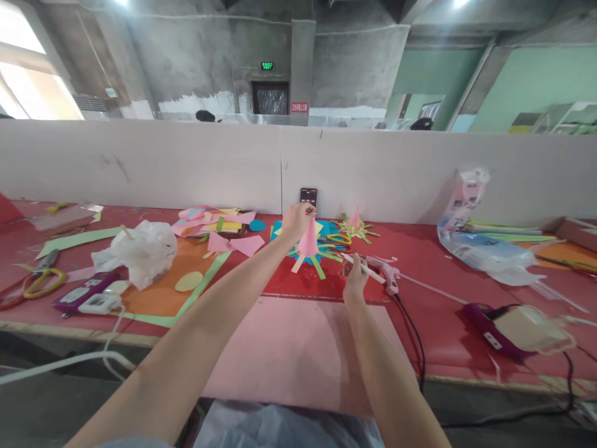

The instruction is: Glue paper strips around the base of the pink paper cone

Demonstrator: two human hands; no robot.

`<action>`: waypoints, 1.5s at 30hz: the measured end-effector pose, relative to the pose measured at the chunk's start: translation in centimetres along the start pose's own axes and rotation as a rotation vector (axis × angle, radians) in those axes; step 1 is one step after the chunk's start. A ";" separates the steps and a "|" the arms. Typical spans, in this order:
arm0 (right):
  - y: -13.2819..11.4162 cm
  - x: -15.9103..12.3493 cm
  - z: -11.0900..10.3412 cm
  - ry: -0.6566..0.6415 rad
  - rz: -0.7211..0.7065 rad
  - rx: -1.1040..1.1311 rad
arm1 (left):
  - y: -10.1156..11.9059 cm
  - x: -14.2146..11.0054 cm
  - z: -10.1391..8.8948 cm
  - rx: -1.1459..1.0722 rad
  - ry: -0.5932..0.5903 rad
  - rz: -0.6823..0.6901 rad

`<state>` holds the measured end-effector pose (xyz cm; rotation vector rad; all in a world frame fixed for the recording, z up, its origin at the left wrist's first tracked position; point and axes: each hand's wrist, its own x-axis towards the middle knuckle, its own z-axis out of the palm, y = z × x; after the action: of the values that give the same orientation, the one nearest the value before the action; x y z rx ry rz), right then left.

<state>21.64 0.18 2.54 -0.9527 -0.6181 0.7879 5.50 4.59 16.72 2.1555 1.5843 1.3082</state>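
My left hand pinches the tip of a pink paper cone, which stands upright. Green and pale paper strips spread out from around the cone's base, above a blue paper piece. In my right hand is a slim white pen, its tip pointing toward the strips. A pink glue gun lies just right of that hand. Behind it are yellow-handled scissors. A second pink cone with a ring of green strips stands at the back.
A phone showing a timer leans on the white partition. Pink paper scraps, a crumpled white plastic bag and more scissors lie left. Right are a clear plastic package and a purple power strip. Pink board lies in front.
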 end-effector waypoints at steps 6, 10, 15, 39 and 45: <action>0.1 -0.1 0.1 -0.050 0.003 -0.009 | -0.9 0.7 -0.8 -0.082 -0.089 0.031; 0.3 -0.4 0.1 -0.095 -0.049 -0.084 | -1.7 -0.7 -0.5 -0.051 -0.148 0.059; 0.9 -1.2 0.0 -0.146 -0.126 -0.256 | -3.2 -2.5 0.0 -0.020 -0.191 0.054; 0.7 -2.2 -1.1 -0.439 -0.406 -0.710 | -13.4 0.9 4.9 0.075 -0.329 0.136; 0.5 4.0 2.4 -0.564 -0.453 -0.970 | -15.3 0.7 7.5 0.229 -0.585 0.203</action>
<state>21.93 4.72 3.65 -1.3823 -1.7375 0.3019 0.31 14.27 3.73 2.5652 1.3429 0.4589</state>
